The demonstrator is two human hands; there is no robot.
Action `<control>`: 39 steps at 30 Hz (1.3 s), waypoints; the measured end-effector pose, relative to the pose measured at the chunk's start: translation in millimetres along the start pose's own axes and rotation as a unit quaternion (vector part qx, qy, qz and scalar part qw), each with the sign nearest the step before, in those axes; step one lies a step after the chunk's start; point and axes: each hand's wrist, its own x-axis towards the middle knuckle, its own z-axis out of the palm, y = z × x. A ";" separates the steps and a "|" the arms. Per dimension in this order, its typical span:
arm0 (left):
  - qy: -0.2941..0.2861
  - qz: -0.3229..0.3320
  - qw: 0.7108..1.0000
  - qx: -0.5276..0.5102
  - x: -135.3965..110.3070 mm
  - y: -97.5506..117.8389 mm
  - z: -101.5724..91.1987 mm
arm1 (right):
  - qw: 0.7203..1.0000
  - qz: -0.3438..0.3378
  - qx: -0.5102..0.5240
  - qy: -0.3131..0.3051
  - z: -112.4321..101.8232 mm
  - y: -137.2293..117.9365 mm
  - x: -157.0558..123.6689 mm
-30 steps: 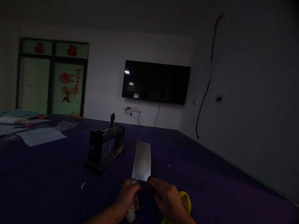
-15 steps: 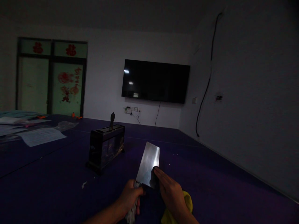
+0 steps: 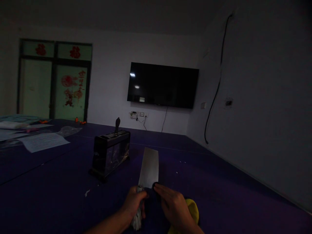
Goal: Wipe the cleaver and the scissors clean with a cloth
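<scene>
My left hand (image 3: pixel 134 201) is wrapped round the pale, wrapped-looking handle of a cleaver (image 3: pixel 149 167). Its broad blade points away from me above the table. At the heel of the blade, on its right edge, are the fingertips of my right hand (image 3: pixel 174 203), pressed together. A small dark thing under them is too dim to name. Beneath my right wrist lies a yellow cloth (image 3: pixel 193 209), partly covered by the arm. Ahead and to the left stands a black knife block (image 3: pixel 110 157) with one dark knife handle (image 3: pixel 117 125) sticking up from it.
The purple table (image 3: pixel 219 185) reaches to the far wall and the right wall. Printed papers (image 3: pixel 45 142) and clear plastic (image 3: pixel 69 131) lie at left. White scraps (image 3: pixel 87 192) dot the surface. A wall television (image 3: pixel 163 85) and a hanging cable (image 3: pixel 214 96) are beyond.
The cleaver has shifted left and turned, and its blade looks duller. My right hand has slid down and left along the blade's edge toward the handle.
</scene>
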 end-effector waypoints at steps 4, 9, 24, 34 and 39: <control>0.004 -0.006 1.000 0.019 -3.8 -0.1 1.4 | 1.000 0.009 -0.010 0.006 1.1 1.5 -0.7; -0.035 -0.001 0.999 0.040 -2.3 -5.7 1.0 | 0.997 0.032 -0.045 0.048 4.5 8.4 -2.1; -0.070 -0.029 0.994 0.078 -7.6 0.2 -1.2 | 0.985 0.083 -0.073 0.129 7.2 21.7 -3.5; -0.079 -0.005 0.995 0.068 -3.5 -4.1 -1.0 | 0.993 0.054 -0.053 0.087 5.3 8.0 -4.6; -0.076 -0.014 0.994 0.077 -4.5 -2.0 -1.6 | 0.988 0.067 -0.068 0.124 6.6 14.8 -4.1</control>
